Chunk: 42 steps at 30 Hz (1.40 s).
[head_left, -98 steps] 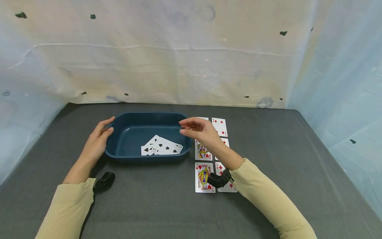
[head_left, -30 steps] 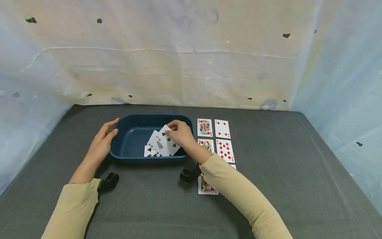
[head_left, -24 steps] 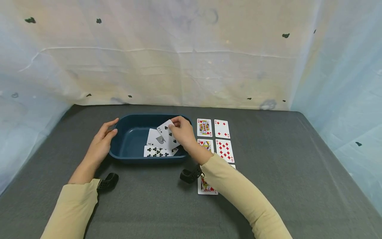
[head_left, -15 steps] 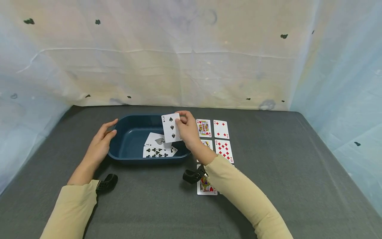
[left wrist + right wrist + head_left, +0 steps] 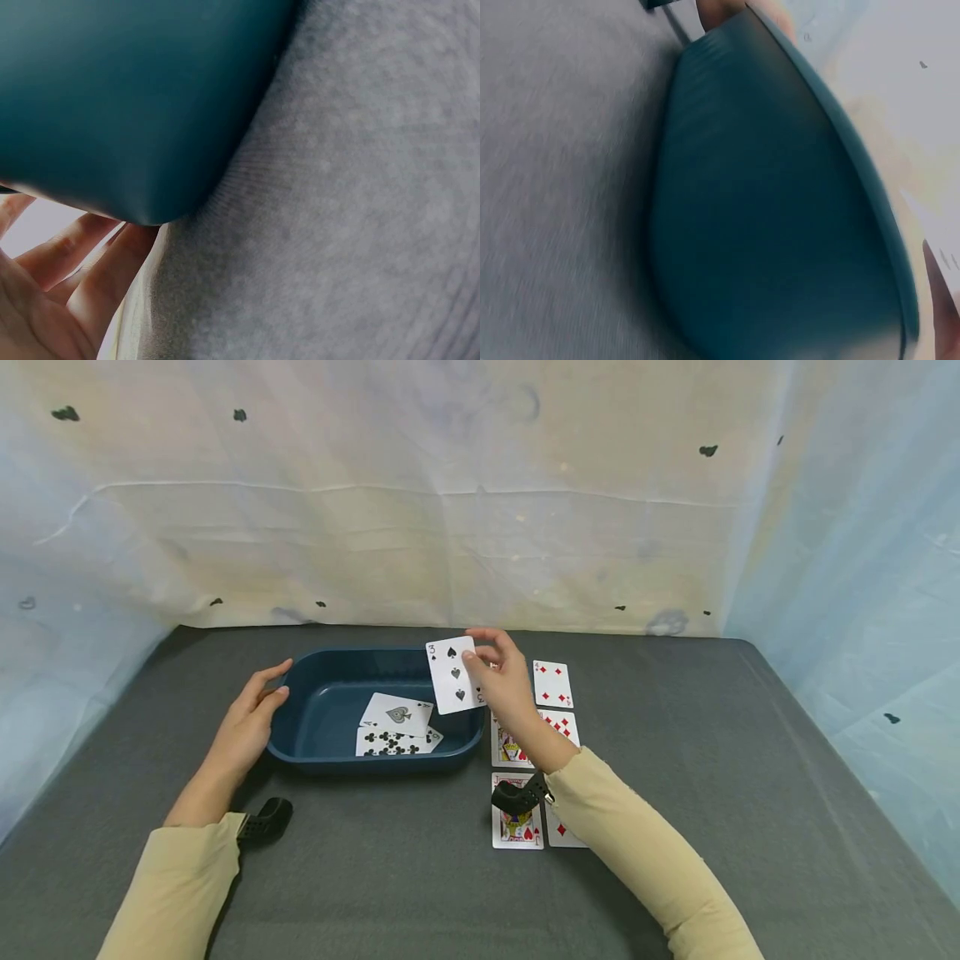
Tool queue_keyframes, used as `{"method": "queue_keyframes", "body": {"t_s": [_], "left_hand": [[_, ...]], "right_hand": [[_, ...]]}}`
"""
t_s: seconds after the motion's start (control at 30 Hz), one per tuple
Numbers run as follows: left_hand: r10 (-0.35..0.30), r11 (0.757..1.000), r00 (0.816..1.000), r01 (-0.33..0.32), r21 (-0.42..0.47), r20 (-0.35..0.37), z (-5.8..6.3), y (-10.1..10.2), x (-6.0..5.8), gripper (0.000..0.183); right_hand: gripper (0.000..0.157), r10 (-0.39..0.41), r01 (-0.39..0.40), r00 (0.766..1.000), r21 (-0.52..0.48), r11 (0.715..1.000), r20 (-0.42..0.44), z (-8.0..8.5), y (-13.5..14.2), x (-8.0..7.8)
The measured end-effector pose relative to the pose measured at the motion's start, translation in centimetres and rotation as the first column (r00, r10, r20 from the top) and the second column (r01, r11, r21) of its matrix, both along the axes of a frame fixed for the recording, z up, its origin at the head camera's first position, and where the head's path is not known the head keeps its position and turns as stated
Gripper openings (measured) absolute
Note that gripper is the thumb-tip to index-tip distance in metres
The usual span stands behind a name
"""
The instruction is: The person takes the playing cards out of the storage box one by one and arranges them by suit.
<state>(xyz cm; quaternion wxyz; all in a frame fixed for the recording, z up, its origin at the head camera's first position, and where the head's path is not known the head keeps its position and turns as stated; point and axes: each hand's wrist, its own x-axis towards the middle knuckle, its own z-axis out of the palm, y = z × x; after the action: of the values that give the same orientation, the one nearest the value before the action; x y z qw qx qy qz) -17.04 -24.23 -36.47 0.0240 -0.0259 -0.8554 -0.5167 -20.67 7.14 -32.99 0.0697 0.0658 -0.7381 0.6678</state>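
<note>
In the head view, my right hand [image 5: 506,681] pinches the three of spades [image 5: 452,677] between thumb and fingers, face up, over the right rim of a dark blue tub [image 5: 303,714]. Inside the tub lie an ace of spades [image 5: 396,715], a clubs card [image 5: 386,743] partly under it, and the corner of another card [image 5: 435,740]. My left hand [image 5: 243,722] rests against the tub's left end with fingers extended. In the left wrist view, its fingers [image 5: 105,277] touch the outer wall [image 5: 135,112].
Right of the tub, face-up cards lie in two columns on the grey cloth [image 5: 360,868]: hearts such as the jack [image 5: 517,837], and diamonds such as the four [image 5: 552,685]. My right hand and wrist strap [image 5: 517,797] cover parts of them. A pale curtain [image 5: 390,552] stands behind.
My right hand has pinched the three of spades, lifted it from the tub's pile and carried it right and up. The ace of spades has come into view. My left hand stays at the tub.
</note>
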Motion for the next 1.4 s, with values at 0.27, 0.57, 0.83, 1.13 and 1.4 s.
{"method": "queue_keyframes", "body": {"t_s": [0.27,0.57,0.83,1.13,1.4], "left_hand": [[-0.001,1.000,1.000,0.001,0.008,-0.005,0.0,-0.1,-0.1,0.052],[0.001,1.000,1.000,-0.001,0.012,-0.008,0.0,-0.2,-0.1,0.052],[-0.002,1.000,1.000,0.002,0.011,-0.001,0.0,-0.2,-0.1,0.053],[-0.004,1.000,1.000,0.004,0.013,0.007,-0.2,-0.3,0.0,0.053],[-0.004,1.000,1.000,0.004,0.010,0.011,-0.3,-0.3,-0.1,0.053]], "right_hand": [[0.029,-0.033,0.033,0.999,0.002,0.999,0.016,-0.1,3.4,-0.1],[0.034,-0.104,0.101,0.993,0.047,0.994,0.054,-0.9,8.3,-0.3],[0.035,-0.200,0.193,0.976,0.096,0.977,0.080,-2.2,12.0,-1.0],[0.036,-0.276,0.246,0.956,0.237,0.940,0.100,-3.3,14.7,-2.0],[0.047,-0.257,0.203,0.959,0.350,0.915,0.117,-3.8,16.5,-2.6]]}}
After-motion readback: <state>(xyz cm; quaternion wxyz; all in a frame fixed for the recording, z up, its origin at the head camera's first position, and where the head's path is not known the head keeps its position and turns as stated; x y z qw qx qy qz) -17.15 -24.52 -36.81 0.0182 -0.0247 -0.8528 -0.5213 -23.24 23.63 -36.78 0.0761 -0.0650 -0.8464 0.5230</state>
